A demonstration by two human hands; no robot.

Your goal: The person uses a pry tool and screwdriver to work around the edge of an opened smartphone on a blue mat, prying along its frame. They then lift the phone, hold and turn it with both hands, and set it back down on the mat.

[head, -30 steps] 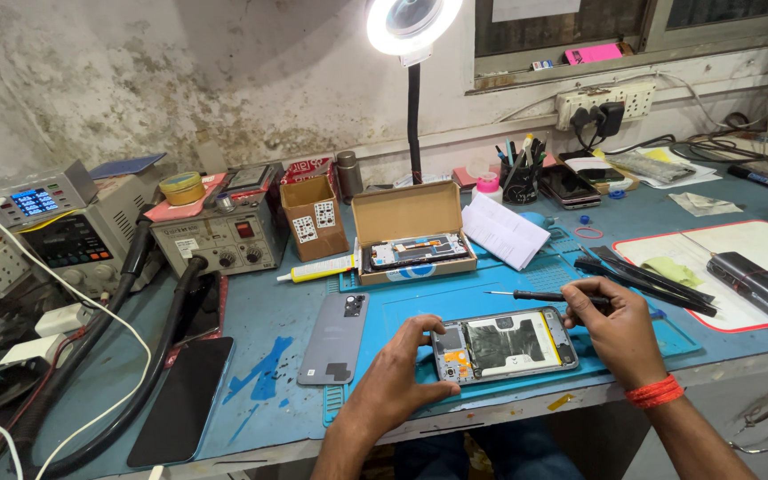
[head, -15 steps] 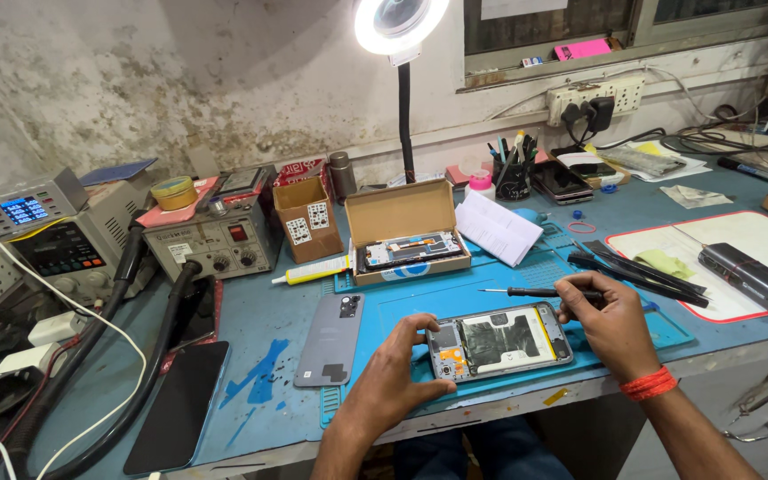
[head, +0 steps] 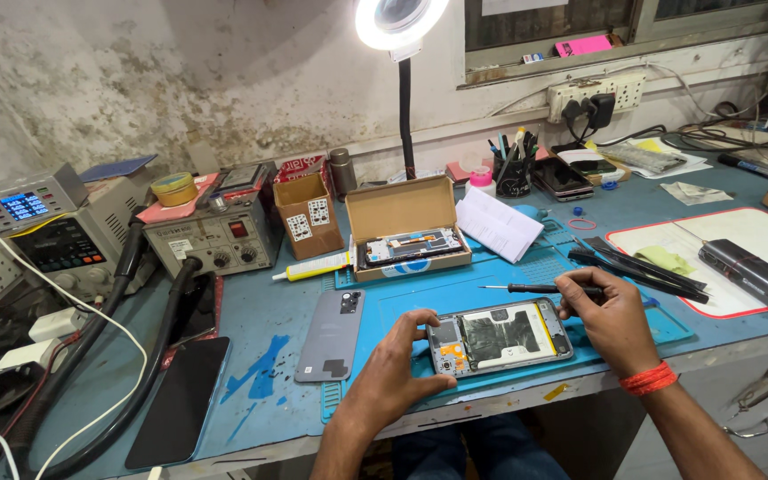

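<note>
Steadying the opened phone [head: 500, 338], left hand [head: 397, 373] pinches its end; right hand [head: 611, 316] grips screwdriver [head: 526, 288].

Grey detached phone back cover [head: 331, 337] flat on blue silicone work mat [head: 473, 284], left part. Open brown cardboard box [head: 409, 228] behind, white folded paper [head: 494, 226] just right. White glue tube [head: 313, 266] beside box. Grey bench power supply [head: 217, 236] left; black glass panel [head: 180, 401] at front-left edge. White ring lamp [head: 398, 20] overhead.
</note>
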